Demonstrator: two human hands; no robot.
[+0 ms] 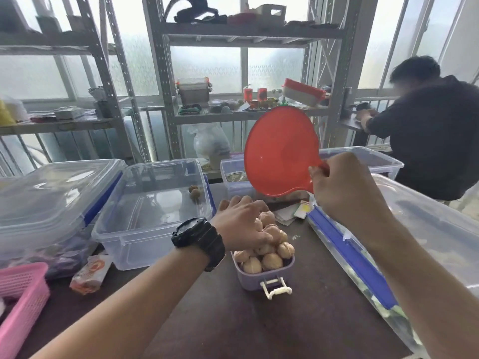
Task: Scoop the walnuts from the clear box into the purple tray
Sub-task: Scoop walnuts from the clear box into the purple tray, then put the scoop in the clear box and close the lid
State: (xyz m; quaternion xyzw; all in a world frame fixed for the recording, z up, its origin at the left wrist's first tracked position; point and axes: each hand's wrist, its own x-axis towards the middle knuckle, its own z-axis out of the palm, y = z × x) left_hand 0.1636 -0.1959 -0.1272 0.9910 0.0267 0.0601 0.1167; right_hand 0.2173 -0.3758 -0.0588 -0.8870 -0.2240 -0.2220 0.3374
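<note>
Red scoop [277,151] raised over a heaped purple tray [259,281], centre of frame.

The right hand [337,187] curls around the scoop's handle and holds its bowl up on edge, nothing visible in it, above the tray's far end. The left hand [241,224], a black watch [198,238] on its wrist, lies flat with fingers extended on the walnuts [269,257] piled in the tray. Left of centre on the counter [233,327], the clear box [124,244] holds two dark nuts [194,191] near its far right corner.

The scoop [280,151] is red, tray [259,279] purple (cream latch [276,290]), walnuts [270,261] tan.
</note>
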